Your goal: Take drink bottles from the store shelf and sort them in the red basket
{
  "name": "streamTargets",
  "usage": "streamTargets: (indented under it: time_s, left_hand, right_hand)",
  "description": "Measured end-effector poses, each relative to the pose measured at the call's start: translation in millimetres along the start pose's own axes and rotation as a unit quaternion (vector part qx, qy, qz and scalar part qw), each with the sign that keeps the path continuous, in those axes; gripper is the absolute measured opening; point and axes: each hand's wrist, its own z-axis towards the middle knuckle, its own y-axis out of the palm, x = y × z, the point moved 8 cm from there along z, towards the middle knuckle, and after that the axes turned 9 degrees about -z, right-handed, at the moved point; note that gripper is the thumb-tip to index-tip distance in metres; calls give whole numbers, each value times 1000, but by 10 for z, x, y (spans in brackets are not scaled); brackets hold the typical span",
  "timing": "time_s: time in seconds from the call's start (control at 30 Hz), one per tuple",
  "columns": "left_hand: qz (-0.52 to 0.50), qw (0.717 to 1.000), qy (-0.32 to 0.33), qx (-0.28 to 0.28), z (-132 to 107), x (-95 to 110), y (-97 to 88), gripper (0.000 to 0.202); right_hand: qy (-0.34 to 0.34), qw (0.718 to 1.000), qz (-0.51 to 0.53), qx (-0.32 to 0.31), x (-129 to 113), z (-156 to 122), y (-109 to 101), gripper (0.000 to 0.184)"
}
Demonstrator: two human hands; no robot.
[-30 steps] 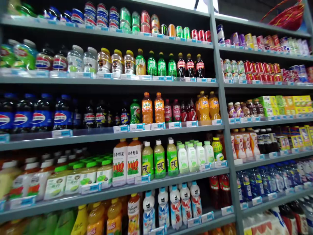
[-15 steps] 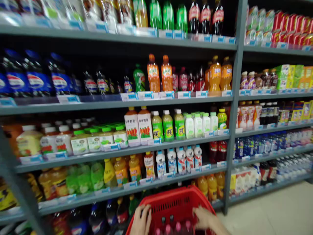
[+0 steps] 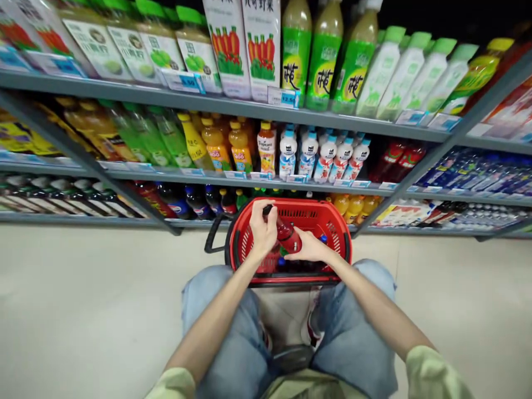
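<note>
Over the red shopping basket point(image 3: 241, 244) I hold a dark red drink bottle point(image 3: 286, 233) at a slant. My left hand point(image 3: 262, 228) is closed around its dark-capped top end. Lower on the same bottle, near its base, my right hand point(image 3: 310, 245) grips from the side. Other bottles lie inside the basket, partly hidden by my hands; a blue cap point(image 3: 323, 238) shows among them. The basket stands on the floor between my knees, against the lowest shelf, its black handle point(image 3: 214, 235) folded out to the left.
A shelf rack point(image 3: 208, 100) full of bottled drinks runs across in front. Milk-drink bottles with blue caps point(image 3: 310, 154) and orange juice bottles point(image 3: 218, 145) stand just above the basket. A slanting grey post point(image 3: 432, 155) divides the bays. Pale floor tiles point(image 3: 83, 299) lie around me.
My view has tilted down and moved lower over the basket. Earlier both hands were at the basket's sides; now both are on the red drink bottle, held above the basket.
</note>
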Motion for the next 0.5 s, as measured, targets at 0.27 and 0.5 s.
streamTargets:
  time_s: [0.27, 0.5]
  left_hand:
    - [-280, 922, -253, -85, 18, -413, 170, 65]
    - [-405, 801, -369, -244, -283, -188, 573, 70]
  right_hand:
    - [38, 997, 41, 47, -370, -131, -276, 56]
    - [13, 945, 303, 123, -497, -259, -278, 65]
